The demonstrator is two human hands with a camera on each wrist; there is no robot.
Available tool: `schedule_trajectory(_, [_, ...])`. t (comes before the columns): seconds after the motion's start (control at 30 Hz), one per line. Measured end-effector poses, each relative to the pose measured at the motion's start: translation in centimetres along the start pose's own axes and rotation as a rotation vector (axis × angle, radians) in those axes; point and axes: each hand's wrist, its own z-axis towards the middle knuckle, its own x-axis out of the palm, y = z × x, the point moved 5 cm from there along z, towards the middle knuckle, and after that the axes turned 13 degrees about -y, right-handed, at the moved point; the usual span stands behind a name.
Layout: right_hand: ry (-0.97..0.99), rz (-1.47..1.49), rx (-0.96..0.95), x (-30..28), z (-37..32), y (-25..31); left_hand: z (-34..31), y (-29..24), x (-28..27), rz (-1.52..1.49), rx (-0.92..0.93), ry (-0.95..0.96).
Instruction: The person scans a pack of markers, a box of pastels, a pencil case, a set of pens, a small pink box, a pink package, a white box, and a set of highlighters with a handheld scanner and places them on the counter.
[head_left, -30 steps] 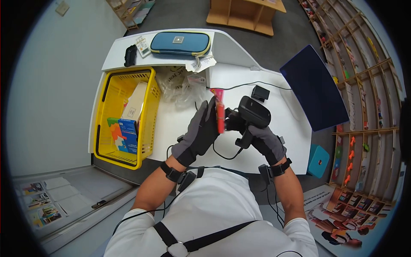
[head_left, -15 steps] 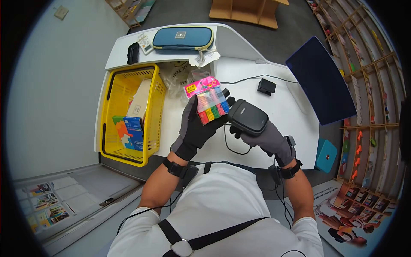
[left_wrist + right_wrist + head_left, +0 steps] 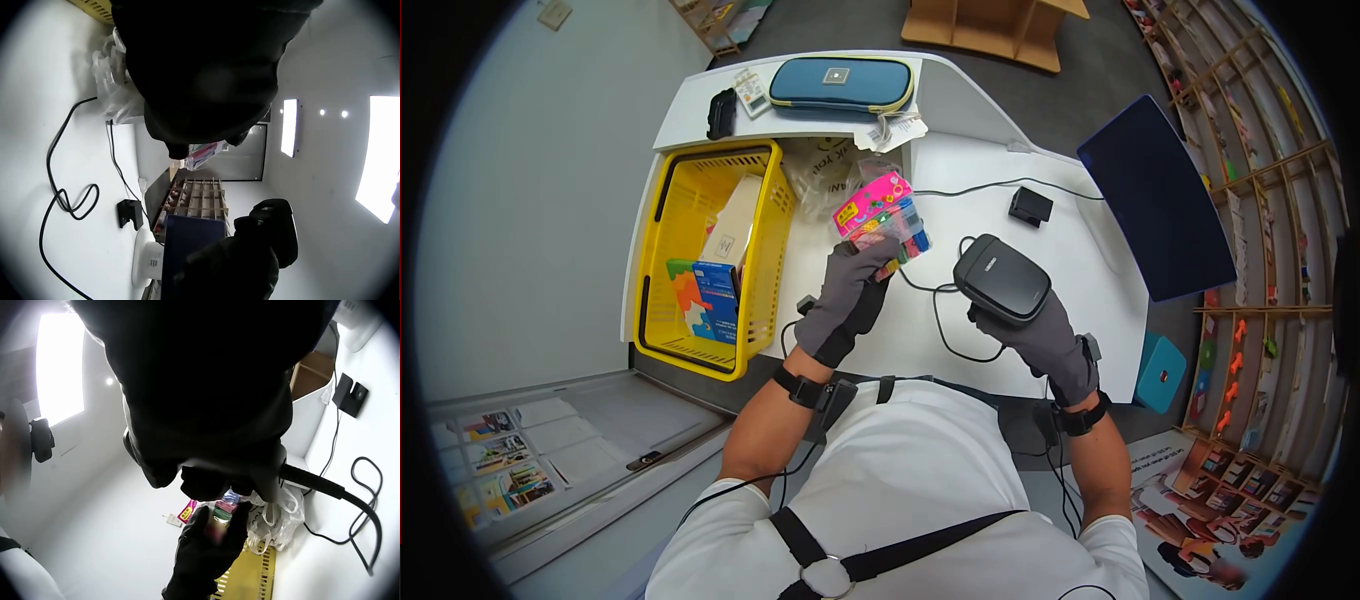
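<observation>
Fingers of the left hand (image 3: 848, 290) are curled round the lower end of a pink-topped packet (image 3: 874, 208), which is held raised, its coloured contents showing through clear plastic. By the right hand (image 3: 1048, 345), a black handheld scanner (image 3: 1002, 278) is gripped from below; its handle is mostly hidden, though the curled fingers are shown in the right wrist view. The hands are kept apart, with a gap between packet and scanner.

The step in hand is judged to be the handling of the packet beside the scanner. For the next move, a firm hold on both is called for, and the looped cord (image 3: 966, 356) should be left free.

Farther out on the tabletop (image 3: 1090, 340), crumpled plastic bags (image 3: 812, 180) are seen beyond the packet, beside a yellow basket (image 3: 768, 215) in which boxes are held. A monitor (image 3: 1157, 200) is set on the other side.
</observation>
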Motion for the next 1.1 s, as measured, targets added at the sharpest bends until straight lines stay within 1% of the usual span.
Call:
schedule_trajectory(0.07, [-0.035, 0.016, 0.046, -0.4, 0.2, 0.0, 0.1, -0.1, -0.2, -0.149, -0.030, -0.105])
schedule_trajectory(0.23, [-0.058, -0.087, 0.010, 0.0, 0.5, 0.3, 0.0, 0.0, -0.2, -0.066, -0.012, -0.095])
schedule_trajectory(0.33, [-0.063, -0.091, 0.017, 0.7, 0.3, 0.9, -0.6, 0.7, 0.1, -0.177, -0.022, -0.184])
schedule_trajectory(0.37, [-0.063, -0.093, 0.017, 0.7, 0.4, 0.6, -0.6, 0.7, 0.1, -0.178, -0.022, -0.184])
schedule_trajectory(0.47, [-0.033, -0.124, -0.157, 1.4, 0.6, 0.1, -0.6, 0.8, 0.3, -0.225, -0.092, -0.106])
schedule_trajectory(0.5, [-0.032, -0.126, -0.159, 1.4, 0.7, -0.1, -0.6, 0.8, 0.3, -0.226, -0.092, -0.107])
schedule_trajectory(0.6, [-0.082, -0.076, -0.081, 1.4, 0.3, 0.7, -0.9, 0.4, 0.3, -0.121, -0.054, -0.120])
schedule_trajectory(0.63, [-0.083, -0.077, -0.080, 1.3, 0.2, 0.8, -1.0, 0.3, 0.3, -0.122, -0.054, -0.120])
schedule_trajectory(0.73, [-0.090, -0.024, 0.038, 1.0, 0.1, 0.7, -0.9, -0.7, -0.3, -0.031, 0.034, -0.096])
schedule_trajectory(0.77, [-0.090, -0.025, 0.037, 1.0, 0.1, 0.6, -0.9, -0.7, -0.4, -0.032, 0.035, -0.097])
schedule_trajectory(0.87, [-0.106, -0.090, -0.062, 0.8, 0.3, 0.6, -0.8, -0.5, -0.9, 0.108, 0.050, -0.108])
schedule_trajectory(0.9, [-0.106, -0.091, -0.062, 0.8, 0.3, 0.6, -0.8, -0.6, -0.9, 0.107, 0.050, -0.108])
schedule_trajectory(1.0, [-0.092, -0.086, -0.081, 0.8, 0.2, 0.4, -0.6, -1.3, -1.0, 0.280, 0.135, -0.091])
schedule_trajectory(1.1, [-0.096, -0.086, -0.100, 0.8, 0.4, 0.1, -0.3, -1.9, -1.0, 0.256, 0.145, -0.089])
